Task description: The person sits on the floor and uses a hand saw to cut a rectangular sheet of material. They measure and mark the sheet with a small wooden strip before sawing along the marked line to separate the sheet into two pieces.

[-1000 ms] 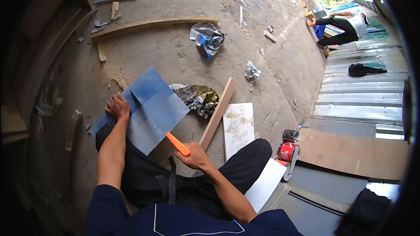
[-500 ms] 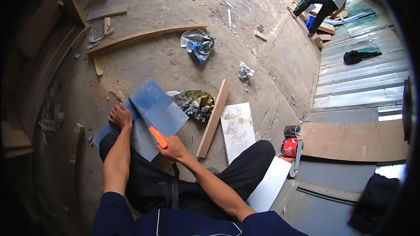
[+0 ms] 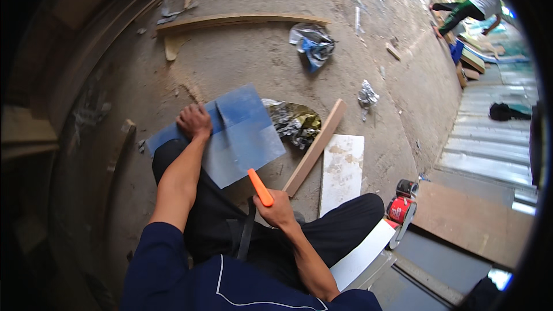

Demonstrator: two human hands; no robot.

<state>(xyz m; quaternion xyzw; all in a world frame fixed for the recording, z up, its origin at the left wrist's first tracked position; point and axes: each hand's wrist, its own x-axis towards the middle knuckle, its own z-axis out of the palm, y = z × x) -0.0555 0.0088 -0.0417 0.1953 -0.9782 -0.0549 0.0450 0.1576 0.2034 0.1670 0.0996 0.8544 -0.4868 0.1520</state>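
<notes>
A blue-grey flat sheet (image 3: 245, 132) lies slanted over my left thigh, a dark line running across it from the far edge toward me. My left hand (image 3: 194, 121) presses on its far left part, fingers bent over the edge. In my right hand (image 3: 276, 209) is a tool with an orange handle (image 3: 260, 188). The handle's tip meets the sheet's near edge, at the end of the dark line. Its blade is hard to make out.
Right of the sheet lie crumpled foil (image 3: 295, 124), a wooden batten (image 3: 315, 148) and a stained white board (image 3: 343, 167). Tape rolls (image 3: 398, 209) stand by my right knee. A long curved plank (image 3: 242, 19) lies farther off. Another person (image 3: 475, 6) bends at the far right.
My right hand has drawn the orange-handled tool back toward me, to the sheet's near edge. My left hand stays on the sheet. The whole view has turned somewhat.
</notes>
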